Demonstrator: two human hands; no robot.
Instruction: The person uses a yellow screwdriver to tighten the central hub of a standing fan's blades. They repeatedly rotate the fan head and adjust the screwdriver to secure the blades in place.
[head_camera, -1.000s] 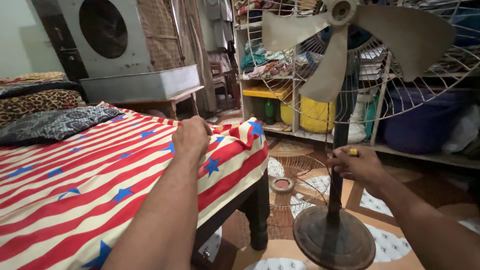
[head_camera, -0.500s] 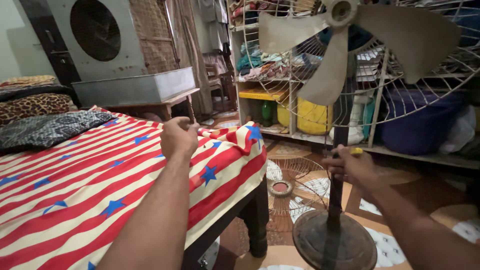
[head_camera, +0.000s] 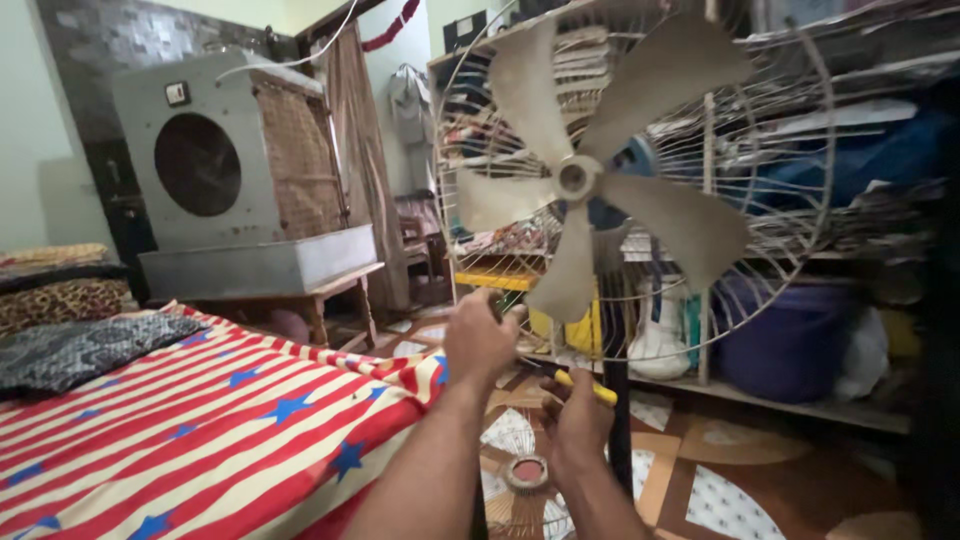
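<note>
The left hand (head_camera: 480, 340) was raised, fingers curled toward the fan cage (head_camera: 640, 190) rim just above them, apparently steadying it. The right hand (head_camera: 575, 415) gripped a yellow-handled screwdriver (head_camera: 585, 387) beside the fan pole (head_camera: 615, 400).

Matt dusty plastic fan blades (head_camera: 600, 190), thin metal wire guard (head_camera: 800, 200), striped cloth sheet (head_camera: 200, 430).

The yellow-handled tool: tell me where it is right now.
In the head view, the yellow-handled tool sits low at centre, in the grip of the right hand, just left of the fan pole and below the left hand.
</note>
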